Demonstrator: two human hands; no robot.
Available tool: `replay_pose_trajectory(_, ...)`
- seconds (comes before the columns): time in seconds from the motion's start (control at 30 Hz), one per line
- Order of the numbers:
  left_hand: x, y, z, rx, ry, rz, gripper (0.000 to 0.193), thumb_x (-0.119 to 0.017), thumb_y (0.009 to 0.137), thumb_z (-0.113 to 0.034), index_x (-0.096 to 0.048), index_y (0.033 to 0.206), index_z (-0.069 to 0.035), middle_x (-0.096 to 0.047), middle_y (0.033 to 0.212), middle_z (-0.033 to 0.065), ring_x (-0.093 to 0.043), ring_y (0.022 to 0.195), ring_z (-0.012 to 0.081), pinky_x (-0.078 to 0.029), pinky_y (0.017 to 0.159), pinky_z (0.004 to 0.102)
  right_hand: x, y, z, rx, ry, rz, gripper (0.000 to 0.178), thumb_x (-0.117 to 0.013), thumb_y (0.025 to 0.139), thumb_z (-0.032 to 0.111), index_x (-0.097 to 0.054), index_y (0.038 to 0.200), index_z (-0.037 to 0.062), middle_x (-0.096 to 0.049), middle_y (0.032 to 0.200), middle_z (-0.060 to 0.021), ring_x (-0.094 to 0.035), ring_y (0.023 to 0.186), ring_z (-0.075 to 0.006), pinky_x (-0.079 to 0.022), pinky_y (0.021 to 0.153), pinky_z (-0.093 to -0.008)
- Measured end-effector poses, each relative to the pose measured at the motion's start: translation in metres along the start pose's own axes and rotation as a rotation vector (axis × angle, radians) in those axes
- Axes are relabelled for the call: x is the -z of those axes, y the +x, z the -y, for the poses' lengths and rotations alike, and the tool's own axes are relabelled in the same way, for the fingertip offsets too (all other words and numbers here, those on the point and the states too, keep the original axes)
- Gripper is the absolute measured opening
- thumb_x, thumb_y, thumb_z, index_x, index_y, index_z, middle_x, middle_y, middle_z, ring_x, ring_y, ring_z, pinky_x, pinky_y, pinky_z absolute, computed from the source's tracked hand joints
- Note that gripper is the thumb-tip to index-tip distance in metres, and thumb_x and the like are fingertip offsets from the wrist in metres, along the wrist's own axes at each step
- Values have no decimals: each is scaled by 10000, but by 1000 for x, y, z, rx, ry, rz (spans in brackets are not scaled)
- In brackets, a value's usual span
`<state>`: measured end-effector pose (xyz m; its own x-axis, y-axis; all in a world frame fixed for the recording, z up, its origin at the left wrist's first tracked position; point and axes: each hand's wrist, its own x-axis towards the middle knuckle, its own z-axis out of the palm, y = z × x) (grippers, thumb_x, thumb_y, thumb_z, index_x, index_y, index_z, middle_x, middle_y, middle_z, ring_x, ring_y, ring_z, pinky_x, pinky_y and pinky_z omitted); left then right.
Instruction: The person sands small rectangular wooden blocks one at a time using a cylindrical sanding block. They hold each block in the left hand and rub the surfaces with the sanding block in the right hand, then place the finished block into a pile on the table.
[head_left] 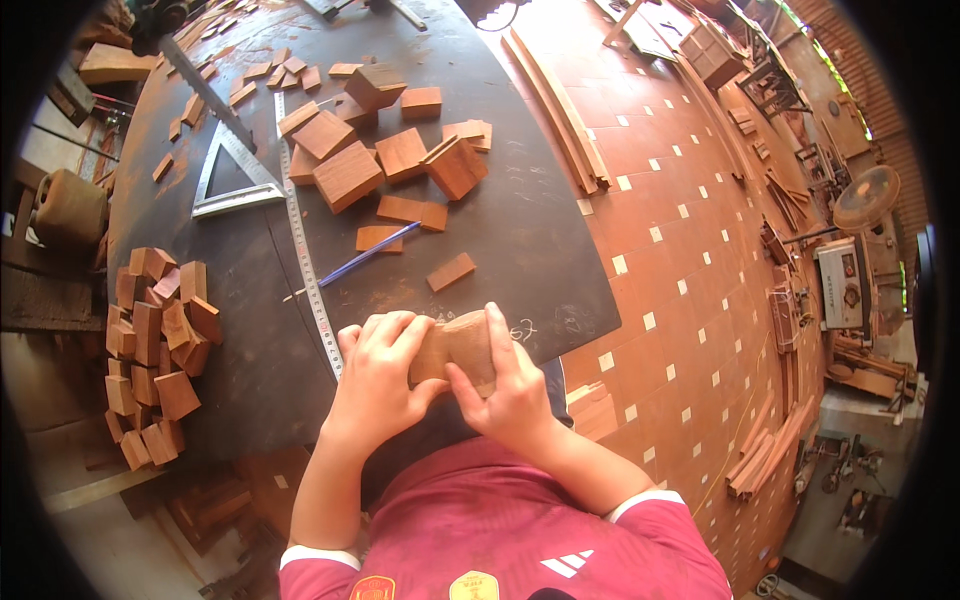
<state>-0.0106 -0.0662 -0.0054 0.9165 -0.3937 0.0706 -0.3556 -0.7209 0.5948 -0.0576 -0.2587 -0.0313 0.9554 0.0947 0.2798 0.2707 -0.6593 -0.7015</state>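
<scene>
Between my two hands is a brown wood block (462, 345), held over the near edge of the dark table. My left hand (385, 365) wraps its left side, fingers curled over the far edge and thumb on the near face. On the other side my right hand (508, 385) grips it, with the forefinger stretched along the right edge and the thumb pressed on the face. Just beyond lies a small reddish wood piece (451, 272). A blue pen (370, 253) rests across a flat wood piece (380, 239) farther left.
A pile of wood blocks (146, 330) crowds the table's left edge. More cut blocks (348, 176) cluster farther back, beside a metal square (235, 190) and a long measuring tape (296, 225). The dark tabletop (540, 235) ends at the right above a tiled floor (640, 270).
</scene>
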Motion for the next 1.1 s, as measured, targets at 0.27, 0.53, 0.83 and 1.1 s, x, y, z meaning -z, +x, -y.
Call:
replay_pose_trajectory(0.27, -3, -3, -2, -10, 21, -23, 709, -969, 643, -292, -716, 1260, -51, -685, 1240, 100, -619, 1194, 305, -375, 1057, 440, 12, -30, -4, 68, -13, 28, 901, -876, 873, 183, -401, 1561, -154, -701, 1019, -295, -747, 817, -414, -629, 698, -426)
replay_pose_trajectory(0.53, 0, -5, -10, -5, 108, -28, 725, -975, 645, -330, -705, 1263, -65, -678, 1212, 92, -610, 1192, 304, -377, 1050, 447, 1, 16, -17, -8, 59, -84, 842, -838, 913, 245, -441, 1582, -79, -703, 1031, -316, -744, 852, -448, -625, 764, -459)
replay_pose_trajectory(0.83, 12, -12, -5, 19, -3, 75, 724, -944, 758, -389, -694, 1356, -67, -735, 1209, 111, -663, 1164, 299, -412, 1038, 443, 43, 1, -37, -118, 157, -112, 793, -857, 883, 175, -499, 1535, -99, -723, 1191, -347, -761, 1057, -455, -614, 900, -443)
replay_pose_trajectory(1.1, 17, -6, 5, 89, 69, -130, 620, -861, 865, -509, -757, 1208, -3, -755, 1213, 163, -683, 1170, 352, -447, 1048, 454, 42, 2, -31, -110, 187, -72, 790, -869, 869, 176, -518, 1522, -98, -730, 1179, -343, -770, 1035, -444, -617, 888, -429)
